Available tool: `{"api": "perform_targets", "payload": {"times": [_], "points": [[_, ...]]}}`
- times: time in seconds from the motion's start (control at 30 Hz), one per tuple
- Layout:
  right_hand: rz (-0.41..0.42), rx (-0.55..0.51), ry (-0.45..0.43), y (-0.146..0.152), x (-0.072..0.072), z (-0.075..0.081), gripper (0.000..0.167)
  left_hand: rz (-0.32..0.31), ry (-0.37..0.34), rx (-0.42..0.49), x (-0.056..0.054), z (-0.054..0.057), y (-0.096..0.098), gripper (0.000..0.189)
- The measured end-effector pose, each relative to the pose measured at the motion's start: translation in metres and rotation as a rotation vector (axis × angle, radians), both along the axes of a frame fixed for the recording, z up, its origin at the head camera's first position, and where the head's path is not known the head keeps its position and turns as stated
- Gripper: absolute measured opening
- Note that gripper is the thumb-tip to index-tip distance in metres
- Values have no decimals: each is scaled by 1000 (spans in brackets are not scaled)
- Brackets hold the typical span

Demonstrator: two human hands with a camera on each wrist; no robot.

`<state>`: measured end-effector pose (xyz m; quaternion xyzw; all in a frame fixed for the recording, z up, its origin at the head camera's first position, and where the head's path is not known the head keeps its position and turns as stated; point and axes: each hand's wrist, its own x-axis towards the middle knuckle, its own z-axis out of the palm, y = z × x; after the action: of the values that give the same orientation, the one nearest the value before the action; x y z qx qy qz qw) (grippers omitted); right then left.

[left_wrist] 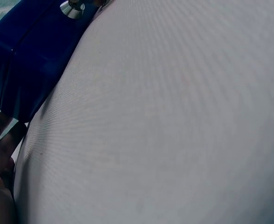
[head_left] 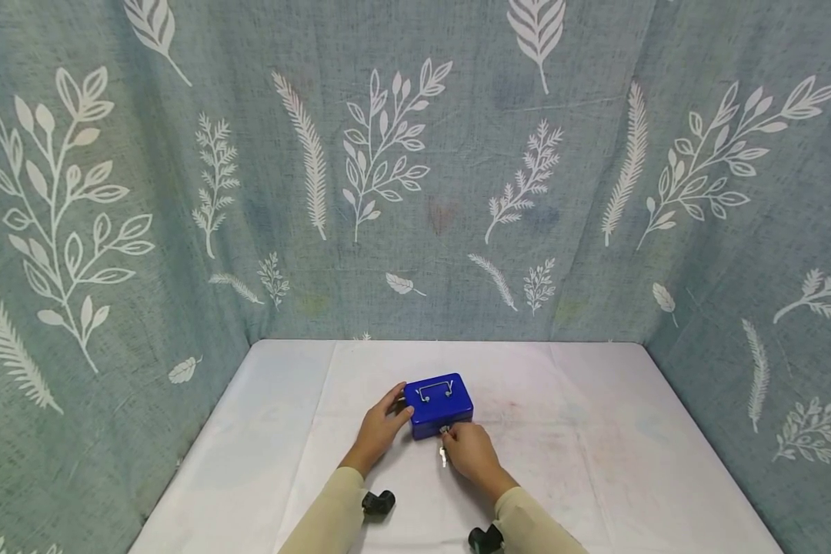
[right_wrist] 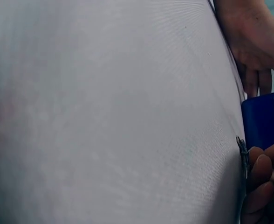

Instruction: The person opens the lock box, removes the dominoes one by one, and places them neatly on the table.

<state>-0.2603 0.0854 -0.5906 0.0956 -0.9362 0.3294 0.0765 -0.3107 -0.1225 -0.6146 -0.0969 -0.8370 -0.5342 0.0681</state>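
A small blue metal cash box [head_left: 438, 406] with a folding wire handle [head_left: 435, 391] on its lid rests on the white-covered table, lid down. My left hand [head_left: 379, 432] lies at the box's left end, its straight fingers and thumb touching it. At the silver lock [left_wrist: 72, 9] on the front, my right hand [head_left: 471, 450] pinches a key, mostly hidden by the fingertips. A second key [head_left: 443, 457] dangles below from the same set; the right wrist view catches this hanging metal [right_wrist: 242, 145] beside the curled fingers.
The white cloth [head_left: 568, 462] spreads around the box on all sides. Blue-grey curtains [head_left: 415, 308] with white leaf prints enclose the table at the back and both sides. Black wrist cameras [head_left: 378, 503] sit at both sleeves.
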Motion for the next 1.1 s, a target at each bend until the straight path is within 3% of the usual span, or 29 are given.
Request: {"api": "perform_targets", "payload": {"times": [0.3,0.57,1.1], "points": [[-19,31,4,-2,0,-1,32,-17,-4,-2,3,4,1,65],[1,-66,-46,1,-1,-2,33,-13,-7,-9,2,3,1,64],[23,-543,-473,3,-5,-2,27,-9,-22,-23,3,4,0,65]]}}
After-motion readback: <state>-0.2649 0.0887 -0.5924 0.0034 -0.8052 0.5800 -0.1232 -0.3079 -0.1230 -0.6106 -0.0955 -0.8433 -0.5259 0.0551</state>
